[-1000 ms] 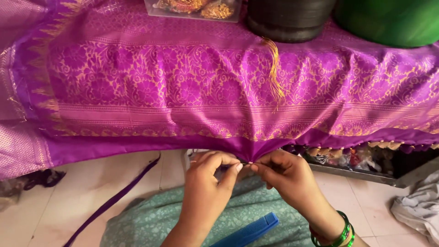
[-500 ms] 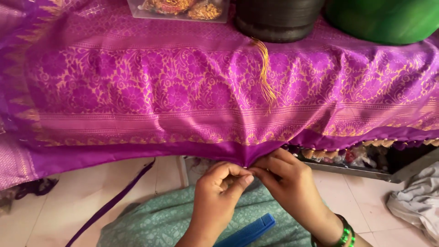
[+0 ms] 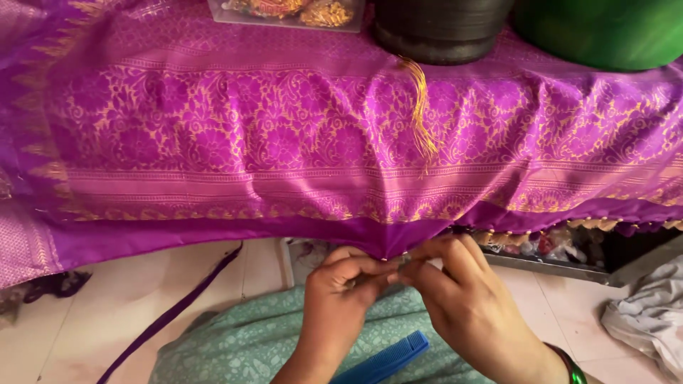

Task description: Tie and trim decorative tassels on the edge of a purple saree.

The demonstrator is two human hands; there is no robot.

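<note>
The purple and gold brocade cloth hangs over the worktop edge, its lower hem drawn into a point pinched between both hands. The left hand grips the hem tip with closed fingers; the right hand pinches it from the other side, touching the left. Below them lies a blue comb on teal fabric. Above them dangles a gold tassel, under a black pot.

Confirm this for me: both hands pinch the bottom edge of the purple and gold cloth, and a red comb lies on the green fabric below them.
Not quite: the comb is blue, not red, as the head view shows. The rest holds: the left hand and right hand pinch the bottom edge of the purple and gold cloth, above the green fabric.
</note>
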